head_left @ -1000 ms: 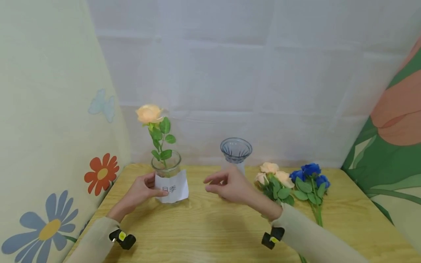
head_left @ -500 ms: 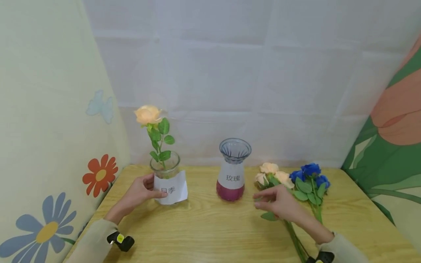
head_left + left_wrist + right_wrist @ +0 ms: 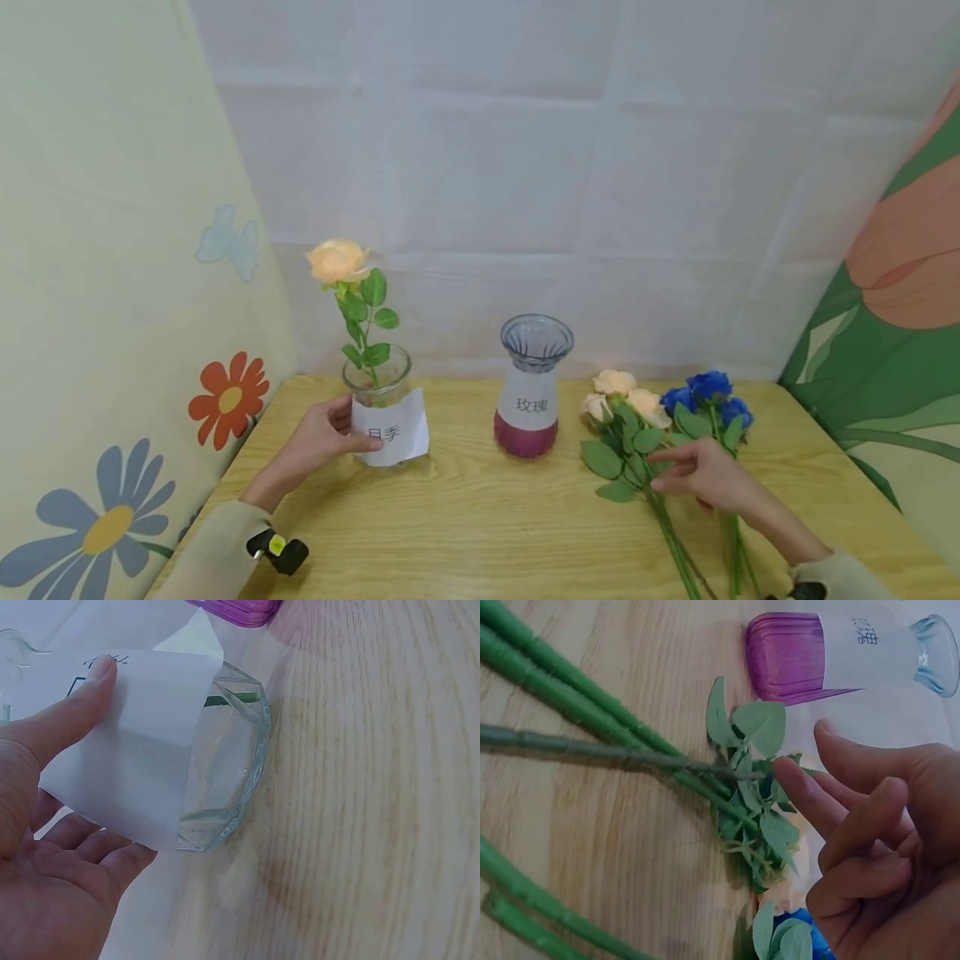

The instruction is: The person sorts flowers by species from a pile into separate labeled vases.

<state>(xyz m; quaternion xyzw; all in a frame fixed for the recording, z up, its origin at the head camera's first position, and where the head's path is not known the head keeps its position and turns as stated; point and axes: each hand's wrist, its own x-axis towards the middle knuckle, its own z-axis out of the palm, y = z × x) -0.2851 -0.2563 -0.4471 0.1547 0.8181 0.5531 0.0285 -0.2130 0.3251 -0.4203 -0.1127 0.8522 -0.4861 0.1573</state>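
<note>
My left hand [image 3: 318, 437] grips a clear glass vase [image 3: 232, 765], thumb on the front of its white paper label [image 3: 405, 425] and fingers behind. One peach rose [image 3: 338, 262] with green leaves stands upright in that vase. My right hand [image 3: 708, 475] holds nothing; its fingers are loosely bent over the table, by the stems of several peach roses [image 3: 617, 383] lying down. In the right wrist view, the index fingertip [image 3: 791, 776] overlaps their green leaves [image 3: 761, 727]. Several blue roses [image 3: 708, 386] lie just right of them, partly behind this hand.
A second vase [image 3: 525, 439], blue-grey at the flared top and magenta at the base, stands mid-table with a white label. White cloth [image 3: 480, 183] hangs behind the wooden table [image 3: 465, 525]. Flower-printed panels [image 3: 112, 250] rise at both sides.
My right hand has moved right, from in front of the second vase to the peach rose stems, uncovering that vase's label. My left hand stays on the clear vase.
</note>
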